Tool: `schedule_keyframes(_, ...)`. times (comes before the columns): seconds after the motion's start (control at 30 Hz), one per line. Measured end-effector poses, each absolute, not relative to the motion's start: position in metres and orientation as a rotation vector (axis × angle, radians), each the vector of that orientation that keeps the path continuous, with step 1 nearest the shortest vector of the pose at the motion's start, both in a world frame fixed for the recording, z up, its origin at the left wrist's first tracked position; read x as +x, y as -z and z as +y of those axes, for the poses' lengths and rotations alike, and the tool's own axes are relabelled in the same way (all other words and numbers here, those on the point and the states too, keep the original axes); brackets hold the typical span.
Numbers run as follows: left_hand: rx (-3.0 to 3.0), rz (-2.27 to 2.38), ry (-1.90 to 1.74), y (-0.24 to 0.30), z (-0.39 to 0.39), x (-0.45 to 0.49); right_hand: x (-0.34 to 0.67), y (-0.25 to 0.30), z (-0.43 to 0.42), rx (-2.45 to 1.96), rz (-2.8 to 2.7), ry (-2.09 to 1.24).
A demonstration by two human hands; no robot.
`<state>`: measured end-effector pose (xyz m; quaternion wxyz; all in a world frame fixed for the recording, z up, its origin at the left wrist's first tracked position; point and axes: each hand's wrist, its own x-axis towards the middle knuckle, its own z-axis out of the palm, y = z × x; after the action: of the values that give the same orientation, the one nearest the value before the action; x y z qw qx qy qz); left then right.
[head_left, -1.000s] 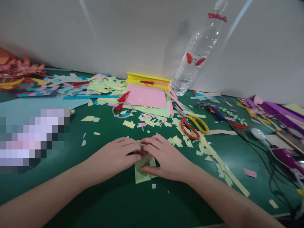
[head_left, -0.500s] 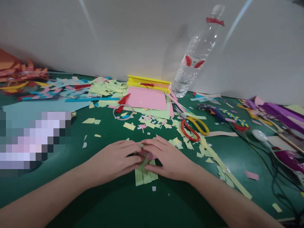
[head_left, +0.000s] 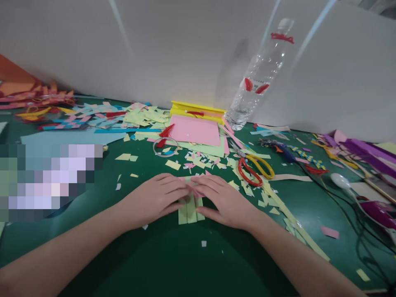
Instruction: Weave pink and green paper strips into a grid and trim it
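Pale green paper strips [head_left: 187, 213] lie side by side on the green tabletop, their near ends pointing toward me. A pink paper strip [head_left: 198, 191] crosses them under my fingertips. From the left, my left hand [head_left: 157, 198] grips the strips' upper part with its fingers bent over the pink strip. Opposite it, my right hand [head_left: 224, 200] holds the other side, thumb low beside the green strips and fingertips on the pink one. The fingers hide most of the crossing. Just beyond the right hand lie scissors [head_left: 254, 170] with red and yellow handles.
A clear bottle [head_left: 260, 78] leans on the grey wall. Pink paper [head_left: 194, 131], a tape ring [head_left: 165, 147] and many scraps lie ahead. On the right are a glue gun [head_left: 284, 152] with a cord and a white spoon [head_left: 338, 179]. A blurred-out patch [head_left: 55, 177] is on the left.
Both hands and the green strips have shifted slightly away from me across the table. The fingers now lie flatter over the pink strip. The view has tilted a little.
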<state>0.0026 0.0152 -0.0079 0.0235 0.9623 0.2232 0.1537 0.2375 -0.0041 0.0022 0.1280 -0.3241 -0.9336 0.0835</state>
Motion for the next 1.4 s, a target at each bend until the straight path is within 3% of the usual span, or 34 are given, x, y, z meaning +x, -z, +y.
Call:
schedule_keyframes(0.2, 2.684, 1.354, -0.749, 0.009, 0.028, -0.006, 0.239, -0.002, -0.003, -1.015, -2.547, -0.162)
schedule_keyframes(0.4, 2.644, 1.582, -0.627, 0.017, 0.049, -0.021, 0.242, -0.002, -0.002, -1.042, -2.488, -0.215)
schedule_keyframes(0.67, 2.686, 1.552, -0.749, 0.016, 0.049, -0.020, 0.242, 0.001, 0.001, -1.049, -2.461, -0.255)
schedule_keyframes(1.0, 2.755, 1.301, -1.261, -0.001, 0.020, -0.003, 0.221, -0.004, -0.020, -1.018, -2.326, -0.437)
schedule_keyframes(1.4, 2.725, 1.026, -1.139, 0.006, 0.011, 0.008, 0.215, 0.003, -0.027, -0.985, -2.307, -0.523)
